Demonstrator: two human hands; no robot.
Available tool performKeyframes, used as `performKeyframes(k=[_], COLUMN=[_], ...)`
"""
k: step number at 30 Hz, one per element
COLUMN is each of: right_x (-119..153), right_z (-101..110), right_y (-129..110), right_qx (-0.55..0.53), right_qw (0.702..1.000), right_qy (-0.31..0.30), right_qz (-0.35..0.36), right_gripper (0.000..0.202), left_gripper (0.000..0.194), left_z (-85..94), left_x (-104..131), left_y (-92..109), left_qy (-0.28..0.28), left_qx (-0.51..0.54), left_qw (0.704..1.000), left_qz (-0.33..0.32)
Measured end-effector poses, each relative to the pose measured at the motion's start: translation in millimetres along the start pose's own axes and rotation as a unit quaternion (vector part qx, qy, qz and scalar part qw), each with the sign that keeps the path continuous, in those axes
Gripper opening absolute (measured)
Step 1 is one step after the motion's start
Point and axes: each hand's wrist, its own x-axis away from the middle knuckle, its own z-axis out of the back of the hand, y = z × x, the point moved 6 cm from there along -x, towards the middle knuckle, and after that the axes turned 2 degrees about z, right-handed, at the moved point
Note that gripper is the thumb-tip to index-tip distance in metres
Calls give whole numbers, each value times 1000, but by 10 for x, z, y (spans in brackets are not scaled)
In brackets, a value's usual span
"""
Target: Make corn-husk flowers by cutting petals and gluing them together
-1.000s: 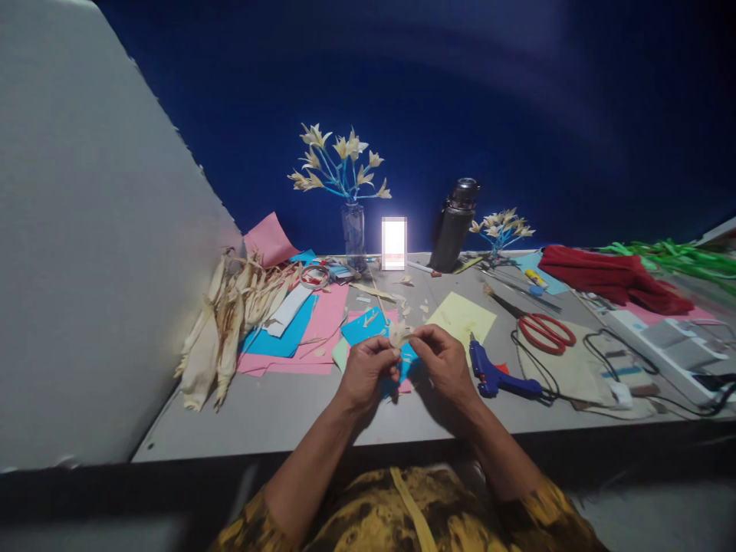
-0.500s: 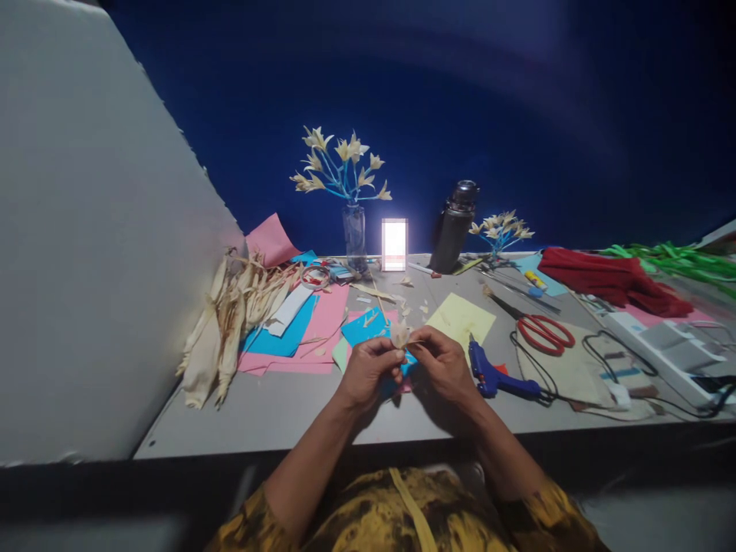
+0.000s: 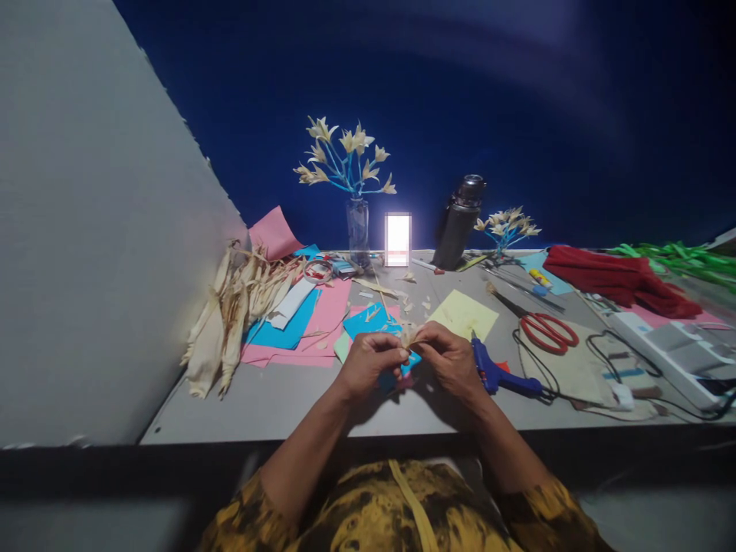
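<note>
Near the front of the table, my left hand (image 3: 372, 362) pinches a small pale corn husk flower (image 3: 408, 336) between thumb and fingers. From the other side, the closed fingertips of my right hand (image 3: 447, 358) grip the same flower at its petals. My fingers cover most of its base. Below it lies blue paper (image 3: 372, 320) with husk scraps on top. A blue glue gun (image 3: 499, 374) rests just right of my right hand, beside a yellow paper sheet (image 3: 464, 316).
Dried corn husks (image 3: 221, 330) are heaped at the left by the wall. Behind stand a glass vase (image 3: 358, 230) of husk flowers, a glowing screen (image 3: 398, 239) and a dark flask (image 3: 458, 226). Rightward lie red-handled scissors (image 3: 549, 332), red cloth (image 3: 621, 280), cables and a white power strip (image 3: 670, 356).
My fingertips have closed further over the flower, so less of its petals shows. The view has shifted slightly; the things on the table have stayed in place.
</note>
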Motion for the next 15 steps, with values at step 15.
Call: performKeyframes(k=[15], right_x=[155], right_z=[-38], right_y=[216], right_qx=[15], right_qw=[994], right_qy=[73], right_qz=[-73], right_gripper=[17], left_gripper=[12], left_z=[-39], left_x=[188], left_y=[215], left_qy=[180], left_qx=[-161], left_qw=[955], left_qz=[-175])
